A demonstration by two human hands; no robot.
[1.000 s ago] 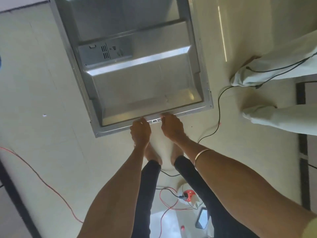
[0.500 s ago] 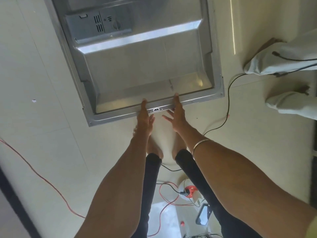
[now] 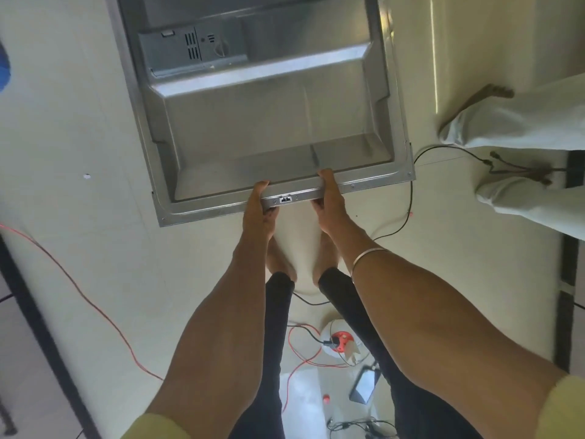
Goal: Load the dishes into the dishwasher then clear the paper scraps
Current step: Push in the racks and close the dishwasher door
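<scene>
Head view: dishwasher door (image 3: 266, 128) lay open, inner steel face up. Left hand (image 3: 258, 205) and right hand (image 3: 329, 198) gripped its near edge either side of latch (image 3: 285, 199), thumbs on top, fingers curled under.

Soft, dim indoor light, glare band across the steel door (image 3: 262, 80), bright streak on the floor (image 3: 435, 58) at right, faint shadows under the arms, wide-angle bending at edges, slight overall blur

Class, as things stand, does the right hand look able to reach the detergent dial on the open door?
Probably yes: the right hand grips the door edge, and nothing lies between it and the dial.
</scene>
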